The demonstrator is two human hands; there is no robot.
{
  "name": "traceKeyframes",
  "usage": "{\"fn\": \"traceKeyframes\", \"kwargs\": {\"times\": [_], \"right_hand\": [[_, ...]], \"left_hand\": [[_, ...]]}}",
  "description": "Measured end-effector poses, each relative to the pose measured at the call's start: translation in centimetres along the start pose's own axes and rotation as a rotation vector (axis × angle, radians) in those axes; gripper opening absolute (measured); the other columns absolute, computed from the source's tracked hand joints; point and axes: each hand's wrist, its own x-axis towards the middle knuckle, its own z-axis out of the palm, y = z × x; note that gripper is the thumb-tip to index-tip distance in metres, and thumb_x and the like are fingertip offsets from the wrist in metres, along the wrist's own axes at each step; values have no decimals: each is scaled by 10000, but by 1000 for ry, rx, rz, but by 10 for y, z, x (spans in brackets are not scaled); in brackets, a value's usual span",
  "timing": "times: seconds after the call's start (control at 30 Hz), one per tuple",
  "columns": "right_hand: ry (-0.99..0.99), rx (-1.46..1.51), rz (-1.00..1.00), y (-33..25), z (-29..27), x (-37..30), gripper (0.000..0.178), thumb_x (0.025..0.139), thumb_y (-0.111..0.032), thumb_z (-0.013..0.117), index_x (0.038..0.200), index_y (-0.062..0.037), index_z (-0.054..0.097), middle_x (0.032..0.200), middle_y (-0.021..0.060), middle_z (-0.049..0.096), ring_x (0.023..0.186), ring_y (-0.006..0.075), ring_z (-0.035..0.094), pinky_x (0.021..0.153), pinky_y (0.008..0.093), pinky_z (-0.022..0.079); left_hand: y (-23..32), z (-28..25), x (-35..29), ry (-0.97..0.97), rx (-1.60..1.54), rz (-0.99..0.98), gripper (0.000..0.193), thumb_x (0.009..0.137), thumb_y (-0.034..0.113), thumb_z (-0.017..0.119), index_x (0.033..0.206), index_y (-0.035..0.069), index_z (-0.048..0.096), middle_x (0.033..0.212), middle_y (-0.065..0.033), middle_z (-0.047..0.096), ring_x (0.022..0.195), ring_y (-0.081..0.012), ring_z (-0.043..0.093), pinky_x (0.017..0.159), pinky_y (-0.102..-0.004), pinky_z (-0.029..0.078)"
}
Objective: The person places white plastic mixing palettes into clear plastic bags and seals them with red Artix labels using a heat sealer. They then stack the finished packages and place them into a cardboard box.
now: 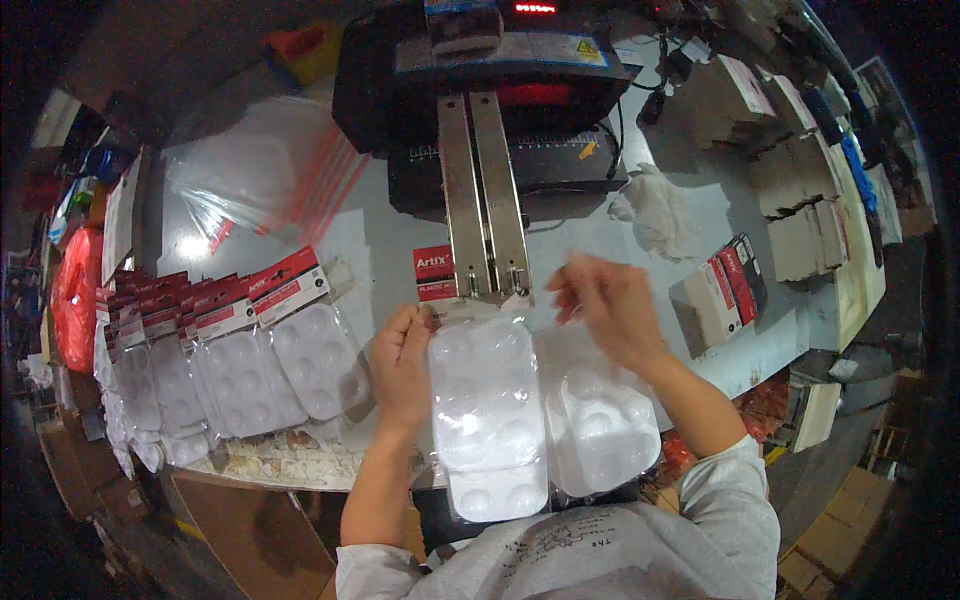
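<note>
Rails (485, 190), metal, one pair, running from a black machine (400, 120) toward the person; I take them as the landmark for this listing from my remote post.

Item, just below the rails' near end: white palette pack (488, 410), round wells, clear film; layered, count unclear to me.

Item, below and right of the rails, beside that pack: second palette pack (605, 425), likewise white and filmed.

Left hand (402, 365): below and left of the rails, at the first pack's upper left corner, fingers curled narrow; whether they pinch the film I cannot tell.

Right hand (608, 308): right of the rails' near end, above the second pack, motion-blurred, fingers bent; whether anything is held I cannot tell.

Also listed, left of the rails: one red card (434, 265), just beside; further out, a row of carded packs (235, 370), red-and-white headers, overlapping; above these, clear bags (250, 165), red-edged.

Right of the rails: crumpled white wrap (655, 210); beyond, a card stack (722, 290), red and white.
</note>
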Motion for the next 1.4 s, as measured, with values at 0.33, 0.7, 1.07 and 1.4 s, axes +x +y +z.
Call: {"fn": "traceKeyframes", "kwargs": {"times": [0.33, 0.7, 1.07, 1.4], "right_hand": [[528, -962, -74, 99, -178, -35, 651, 855, -342, 608, 1325, 17, 336, 1235, 217, 504, 1079, 347, 549, 881, 374, 449], [572, -705, -14, 97, -176, -34, 834, 682, -293, 790, 1316, 53, 373, 1287, 201, 490, 1116, 262, 546, 906, 334, 452], [124, -193, -275, -66, -57, -62, 415, 732, -313, 741, 923, 20, 583, 723, 89, 625, 652, 185, 608, 639, 317, 481], [-488, -349, -143, -83, -1, -24, 371, 769, -370, 694, 840, -15, 613, 628, 165, 593, 564, 352, 579, 534, 364, 447]], "left_hand": [[7, -76, -24, 443, 869, 422, 292, 915, 156, 387, 899, 16, 644, 1308, -115, 407, 1167, -314, 343, 983, -438, 241], [25, -36, -82, 252, 651, 468, 242, 862, 251, 527, 817, 20, 584, 1189, -191, 407, 1121, -341, 354, 953, -427, 263], [47, -9, -98, -192, -443, 54, 128, 922, 68, 506, 1021, 1, 460, 938, -162, 659, 798, -94, 567, 735, -204, 440], [51, 0, -89, -214, -86, 86, 158, 889, 138, 589, 868, -16, 621, 736, -61, 680, 605, -34, 530, 536, -208, 420]]}}
